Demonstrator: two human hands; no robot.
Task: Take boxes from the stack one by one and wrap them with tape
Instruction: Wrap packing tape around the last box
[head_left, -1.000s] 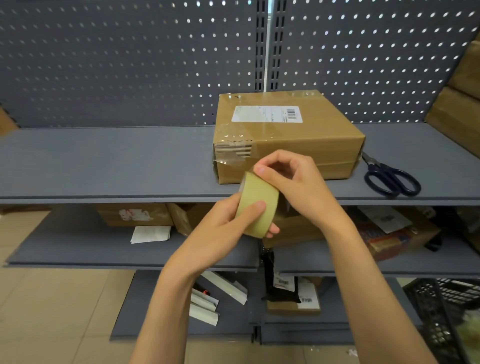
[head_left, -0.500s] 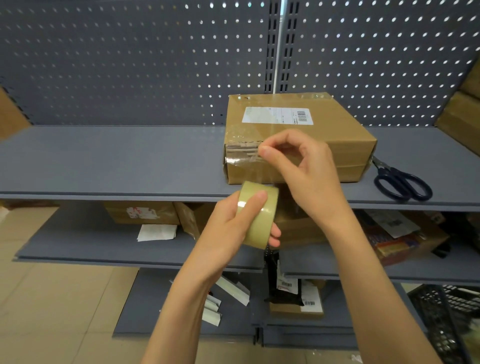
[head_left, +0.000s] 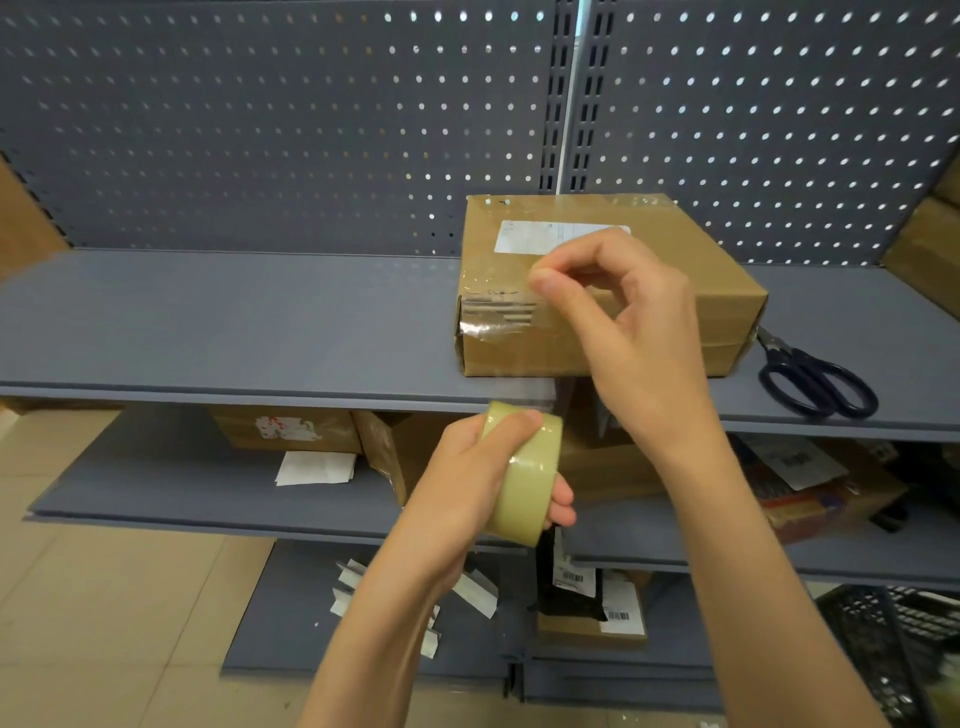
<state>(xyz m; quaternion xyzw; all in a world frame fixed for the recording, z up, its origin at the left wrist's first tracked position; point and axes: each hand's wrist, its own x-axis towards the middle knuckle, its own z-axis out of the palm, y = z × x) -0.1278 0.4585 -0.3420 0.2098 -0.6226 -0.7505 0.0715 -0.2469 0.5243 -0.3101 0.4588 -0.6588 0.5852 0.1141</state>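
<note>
While the left hand (head_left: 470, 470) grips a roll of clear tape (head_left: 524, 475) just below the front edge of the top shelf (head_left: 234, 332), the right hand (head_left: 618, 338) pinches the pulled-out tape end in front of a cardboard box (head_left: 727, 291). The box sits right of centre on the shelf, near its front edge. Black scissors (head_left: 818, 382) lie just beside the box's right side.
</note>
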